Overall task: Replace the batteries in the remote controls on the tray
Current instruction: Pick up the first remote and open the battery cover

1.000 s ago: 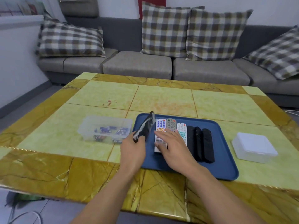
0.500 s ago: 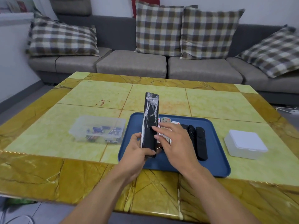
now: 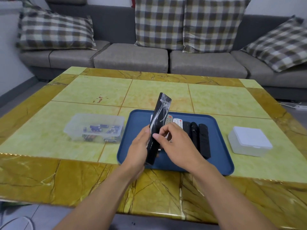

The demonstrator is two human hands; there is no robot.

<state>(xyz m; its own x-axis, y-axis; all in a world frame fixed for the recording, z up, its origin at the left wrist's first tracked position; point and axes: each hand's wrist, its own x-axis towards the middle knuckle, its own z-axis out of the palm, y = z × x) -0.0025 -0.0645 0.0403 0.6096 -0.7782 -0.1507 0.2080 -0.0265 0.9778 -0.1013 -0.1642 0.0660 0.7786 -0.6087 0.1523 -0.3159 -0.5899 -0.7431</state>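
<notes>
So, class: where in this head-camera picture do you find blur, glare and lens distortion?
Head view: the plaid cushions at the edges are smeared; the glossy table shows glare along its near edge, which bows from wide-angle distortion; the wrapped remote glints.

Left of tray: clear plastic box of batteries [image 3: 94,127] blocks the counter [image 3: 93,92].
Right of tray: white lidded plastic box [image 3: 250,141] stands near.
Far counter: open.
Blue plastic tray [image 3: 222,156], left part: bare.
Tray, right part: three black remotes [image 3: 203,140] side by side.
</notes>
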